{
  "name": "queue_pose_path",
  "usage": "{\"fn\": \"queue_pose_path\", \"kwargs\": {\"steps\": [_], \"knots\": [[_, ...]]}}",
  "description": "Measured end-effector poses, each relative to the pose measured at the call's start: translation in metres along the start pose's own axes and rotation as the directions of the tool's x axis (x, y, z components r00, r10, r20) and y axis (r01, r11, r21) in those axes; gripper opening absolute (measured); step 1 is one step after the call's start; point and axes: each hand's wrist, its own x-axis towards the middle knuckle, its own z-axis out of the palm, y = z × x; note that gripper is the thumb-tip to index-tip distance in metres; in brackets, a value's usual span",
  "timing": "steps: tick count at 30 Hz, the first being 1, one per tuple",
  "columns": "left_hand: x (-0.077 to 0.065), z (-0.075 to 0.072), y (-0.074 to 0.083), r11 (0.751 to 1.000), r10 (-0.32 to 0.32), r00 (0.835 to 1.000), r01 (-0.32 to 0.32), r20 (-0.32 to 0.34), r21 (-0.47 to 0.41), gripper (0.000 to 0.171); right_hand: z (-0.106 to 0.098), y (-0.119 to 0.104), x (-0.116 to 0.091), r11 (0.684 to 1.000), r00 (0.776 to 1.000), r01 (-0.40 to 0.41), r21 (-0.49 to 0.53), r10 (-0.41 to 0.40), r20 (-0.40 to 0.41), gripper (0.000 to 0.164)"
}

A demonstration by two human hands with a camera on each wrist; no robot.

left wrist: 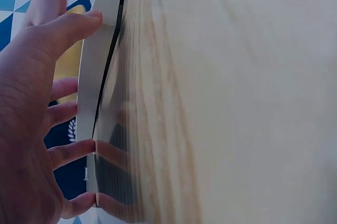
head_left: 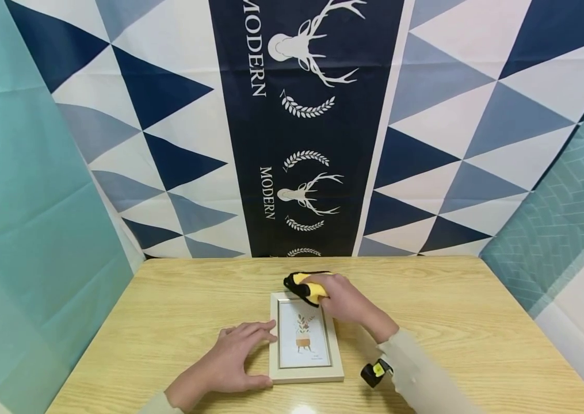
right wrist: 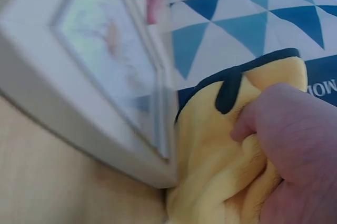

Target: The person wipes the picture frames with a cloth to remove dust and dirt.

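A cream picture frame [head_left: 307,376] with a plant-pot print lies face up on the wooden table. Along its left side, my left hand [head_left: 235,359] has its fingers spread, with fingertips on the edge and the thumb near the lower left corner. In the left wrist view, several fingertips of that hand [left wrist: 31,98] touch the side of the frame [left wrist: 95,71]. My right hand [head_left: 343,296] grips a bunched yellow cloth [head_left: 316,291] with black trim at the frame's upper right corner. The right wrist view has the cloth [right wrist: 205,155] beside the frame's border [right wrist: 31,32].
The light wood table [head_left: 193,299] reaches back to a wall covering [head_left: 307,132] printed with triangles and deer heads. A teal cloth [head_left: 38,230] hangs on the left. Below my right forearm is a black and yellow strap piece [head_left: 376,371] at the sleeve.
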Motion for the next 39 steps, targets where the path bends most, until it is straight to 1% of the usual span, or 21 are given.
{"fn": "queue_pose_path", "kwargs": {"steps": [4, 9, 14, 20, 23, 28, 34, 39], "knots": [[-0.001, -0.001, 0.000, 1.000, 0.005, 1.000, -0.005, -0.008, 0.003, 0.075, -0.014, -0.003, 0.011, 1.000, 0.998, 0.011, 0.021, -0.009, -0.069, 0.054], [-0.001, 0.001, 0.000, 1.000, 0.008, 1.000, -0.008, -0.019, 0.011, 0.075, -0.024, -0.005, 0.022, 1.000, 0.998, 0.004, 0.019, -0.002, -0.068, 0.053], [-0.001, 0.002, -0.001, 1.000, -0.002, 1.000, 0.002, -0.015, -0.001, 0.074, -0.022, 0.001, 0.029, 1.000, 0.998, 0.005, 0.011, -0.004, -0.058, 0.054], [0.000, 0.001, 0.000, 1.000, -0.005, 1.000, 0.005, -0.005, -0.013, 0.074, -0.012, 0.011, 0.033, 1.000, 0.999, -0.015, -0.012, 0.014, -0.039, 0.048], [0.000, 0.000, 0.000, 1.000, -0.005, 1.000, 0.005, -0.002, -0.014, 0.074, -0.008, 0.017, 0.033, 1.000, 0.999, -0.004, -0.023, 0.003, -0.033, 0.045], [0.000, 0.000, 0.000, 1.000, -0.008, 1.000, 0.008, 0.005, -0.016, 0.073, -0.002, 0.022, 0.031, 0.999, 1.000, 0.015, -0.031, -0.015, 0.005, 0.041], [0.001, 0.000, 0.000, 1.000, -0.006, 1.000, 0.006, 0.001, -0.008, 0.073, 0.004, 0.026, 0.032, 0.999, 0.996, -0.030, -0.038, 0.033, 0.082, 0.030], [0.000, 0.000, 0.000, 1.000, -0.005, 1.000, 0.005, 0.000, -0.002, 0.073, 0.008, 0.028, 0.033, 0.998, 0.990, -0.056, -0.010, 0.057, 0.130, 0.023]]}}
